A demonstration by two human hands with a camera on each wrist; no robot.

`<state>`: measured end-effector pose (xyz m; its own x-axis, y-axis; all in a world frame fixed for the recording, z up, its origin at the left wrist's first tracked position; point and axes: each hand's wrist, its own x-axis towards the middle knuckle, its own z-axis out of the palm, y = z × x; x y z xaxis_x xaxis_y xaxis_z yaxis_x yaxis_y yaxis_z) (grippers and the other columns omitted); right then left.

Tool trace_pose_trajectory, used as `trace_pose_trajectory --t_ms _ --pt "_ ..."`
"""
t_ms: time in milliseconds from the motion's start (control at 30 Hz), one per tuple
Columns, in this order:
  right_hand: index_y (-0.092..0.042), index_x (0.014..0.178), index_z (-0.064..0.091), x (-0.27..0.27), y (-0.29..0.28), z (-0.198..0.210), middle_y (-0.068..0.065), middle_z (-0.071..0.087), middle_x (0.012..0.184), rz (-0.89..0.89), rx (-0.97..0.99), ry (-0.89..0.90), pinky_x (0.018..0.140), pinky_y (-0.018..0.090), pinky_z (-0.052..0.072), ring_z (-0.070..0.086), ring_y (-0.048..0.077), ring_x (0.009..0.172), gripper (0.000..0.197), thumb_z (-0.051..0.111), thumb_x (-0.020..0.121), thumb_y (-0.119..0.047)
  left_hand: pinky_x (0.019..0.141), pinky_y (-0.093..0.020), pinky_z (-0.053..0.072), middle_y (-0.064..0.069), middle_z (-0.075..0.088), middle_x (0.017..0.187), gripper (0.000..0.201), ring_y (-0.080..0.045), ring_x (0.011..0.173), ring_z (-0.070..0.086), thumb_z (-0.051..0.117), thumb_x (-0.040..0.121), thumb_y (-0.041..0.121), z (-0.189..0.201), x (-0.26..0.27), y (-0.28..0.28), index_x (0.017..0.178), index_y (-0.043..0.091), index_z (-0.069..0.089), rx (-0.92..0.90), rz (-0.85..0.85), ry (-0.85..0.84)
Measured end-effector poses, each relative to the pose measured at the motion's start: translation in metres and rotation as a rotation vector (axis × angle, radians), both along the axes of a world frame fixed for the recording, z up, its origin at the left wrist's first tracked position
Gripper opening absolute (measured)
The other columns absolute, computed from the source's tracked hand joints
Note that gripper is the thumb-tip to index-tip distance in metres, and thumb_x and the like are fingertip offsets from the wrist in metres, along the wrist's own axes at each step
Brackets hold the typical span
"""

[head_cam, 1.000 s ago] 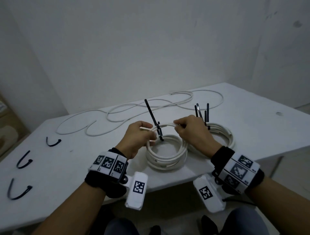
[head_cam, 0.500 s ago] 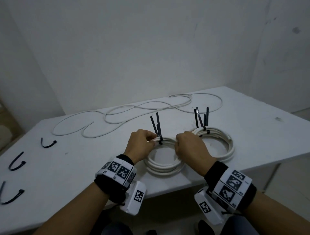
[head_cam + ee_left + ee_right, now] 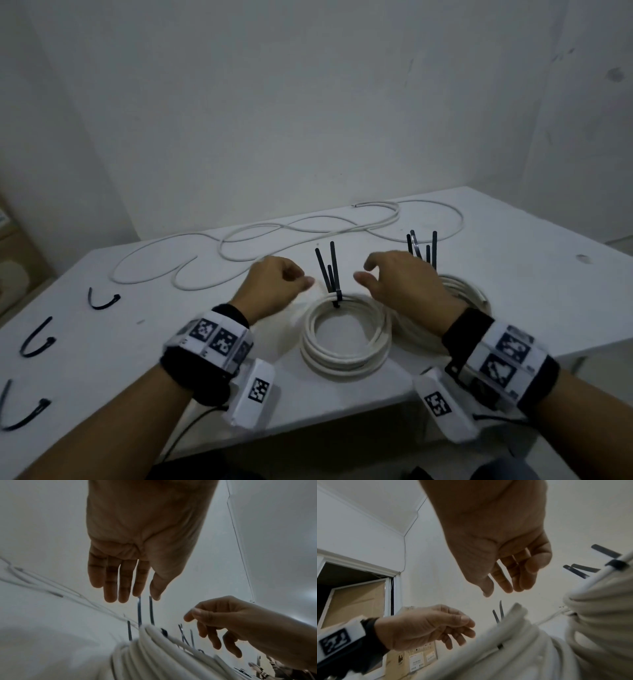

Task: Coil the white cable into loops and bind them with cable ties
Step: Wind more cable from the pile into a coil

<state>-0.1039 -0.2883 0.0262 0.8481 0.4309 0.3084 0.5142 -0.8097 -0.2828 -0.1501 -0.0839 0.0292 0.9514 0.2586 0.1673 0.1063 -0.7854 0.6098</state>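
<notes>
White coil (image 3: 346,337) — black-tied (image 3: 329,274), flat

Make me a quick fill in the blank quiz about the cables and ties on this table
1. The near coil is bound by black ties whose tails point ____.
2. The number of loose ties lying on the table, left of the left hand, is ____.
3. The right hand holds ____.

Missing words: up; three; nothing

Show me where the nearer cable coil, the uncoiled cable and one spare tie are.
Nearer cable coil (image 3: 346,363), head view, on its front loops.
Uncoiled cable (image 3: 274,228), head view, on a curve lying at the table's back.
Spare tie (image 3: 102,301), head view, on its curved middle, far left.
</notes>
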Motion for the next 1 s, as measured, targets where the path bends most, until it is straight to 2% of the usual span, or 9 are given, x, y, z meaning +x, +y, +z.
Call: trace_pose_trajectory --t_ms 133,367,533,633,700,767,867,933,1000 --pt "-0.017 0.109 0.065 0.052 0.019 0.022 0.004 0.066 0.11 0.073 0.034 0.12 0.079 0.028 0.042 0.06 0.021 0.099 0.022 0.056 0.093 -0.029 0.074 -0.023 0.043 0.0 0.069 0.093 0.022 -0.013 0.088 0.062 0.069 0.086 0.035 0.024 0.023 0.036 0.095 0.015 0.071 0.108 0.031 0.01" --pt "-0.017 0.124 0.057 0.171 0.092 0.024 0.002 0.056 0.126 0.208 -0.298 0.141 0.082 0.023 0.036 0.051 0.02 0.114 0.031 0.053 0.094 -0.023 0.092 -0.032 0.048 -0.005 0.064 0.115 0.04 -0.02 0.104 0.06 0.069 0.085 0.037 0.009 0.099 0.108 0.118 0.014 0.061 0.365 0.066 0.234" --pt "-0.007 0.133 0.048 0.236 0.152 -0.002 0.009 0.049 0.137 0.258 -0.638 0.144 0.098 0.032 0.041 0.048 0.027 0.122 0.04 0.046 0.095 -0.019 0.083 -0.029 0.047 -0.007 0.058 0.118 0.032 -0.023 0.103 0.058 0.056 0.092 0.029 -0.018 0.132 0.139 0.118 0.01 0.053 0.629 0.065 0.474" --pt "-0.002 0.122 0.053 0.254 0.167 -0.02 0.011 0.056 0.121 0.265 -0.78 0.16 0.083 0.031 0.044 0.055 0.026 0.104 0.037 0.051 0.094 -0.026 0.069 -0.027 0.041 -0.001 0.052 0.089 0.015 -0.021 0.082 0.053 0.053 0.094 0.027 -0.031 0.134 0.152 0.091 0.013 0.048 0.673 0.081 0.563" --pt "-0.004 0.106 0.056 0.256 0.168 -0.026 0.01 0.055 0.103 0.27 -0.787 0.119 0.073 0.029 0.039 0.05 0.022 0.088 0.027 0.053 0.094 -0.027 0.067 -0.027 0.04 0.002 0.045 0.077 0.019 -0.02 0.078 0.053 0.051 0.095 0.023 -0.036 0.132 0.158 0.079 0.015 0.044 0.689 0.089 0.559" --pt "-0.006 0.095 0.053 0.255 0.161 -0.027 0.01 0.055 0.098 0.26 -0.773 0.093 0.07 0.029 0.038 0.048 0.022 0.083 0.02 0.05 0.095 -0.026 0.064 -0.026 0.038 0.002 0.043 0.076 0.022 -0.019 0.075 0.052 0.045 0.097 0.019 -0.035 0.129 0.159 0.076 0.015 0.04 0.672 0.078 0.551" --pt "-0.004 0.104 0.058 0.251 0.141 -0.009 0.013 0.061 0.106 0.221 -0.67 0.093 0.071 0.032 0.04 0.053 0.025 0.085 0.027 0.045 0.096 -0.027 0.053 -0.024 0.032 -0.002 0.046 0.079 0.019 -0.013 0.065 0.043 0.037 0.102 0.019 -0.016 0.12 0.154 0.087 0.008 0.039 0.432 0.078 0.424" --pt "-0.009 0.106 0.056 0.244 0.12 0.016 0.009 0.059 0.102 0.203 -0.535 0.049 0.072 0.031 0.039 0.054 0.026 0.089 0.025 0.047 0.096 -0.031 0.048 -0.021 0.03 -0.005 0.05 0.079 0.019 -0.013 0.063 0.042 0.037 0.102 0.019 0.006 0.11 0.15 0.09 0.004 0.04 0.28 0.092 0.249" --pt "-0.014 0.099 0.052 0.236 0.095 0.043 0.005 0.056 0.094 0.172 -0.474 -0.04 0.07 0.029 0.035 0.051 0.024 0.083 0.019 0.049 0.095 -0.032 0.051 -0.024 0.029 -0.005 0.052 0.079 0.023 -0.016 0.067 0.045 0.039 0.101 0.021 0.031 0.099 0.146 0.092 0.002 0.046 0.24 0.133 0.094"
